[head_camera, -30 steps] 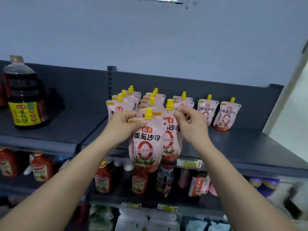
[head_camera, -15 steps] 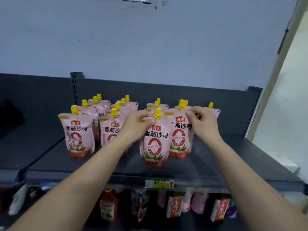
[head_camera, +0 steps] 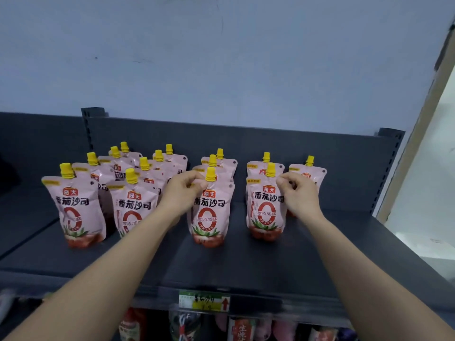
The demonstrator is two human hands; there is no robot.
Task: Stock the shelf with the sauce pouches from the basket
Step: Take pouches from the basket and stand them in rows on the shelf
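Since half a second ago, the two tomato sauce pouches in hand have been drawn apart: they overlapped near the middle of the shelf (head_camera: 246, 262) and now stand with a clear gap between them, each heading its own column.

Hands. Left hand (head_camera: 183, 193): fingers and thumb curled, pinching the upper left corner of the centre front pouch (head_camera: 210, 217), just beside its spout. Right hand (head_camera: 299, 195): fingers curled, pinching the upper right corner of the right front pouch (head_camera: 264, 210). Both pouches stand upright and their bases appear to rest on the shelf. Neither is released yet.

Count, by yellow caps (head_camera: 67, 171): fourteen pouches on the shelf. Far left column, four. Second column, four. Centre column, three, including the one held. Fourth column, two, including the one held. Far right, one.

Progress, as a judgement: stocking is well advanced. The right-hand columns are shorter than the left ones, so space remains at the front. No basket is in view, so the number of pouches still to be shelved cannot be told.

Other items: one price label (head_camera: 204, 302) on the shelf edge, and bottles (head_camera: 130, 326) on the tier below, too blurred to count.
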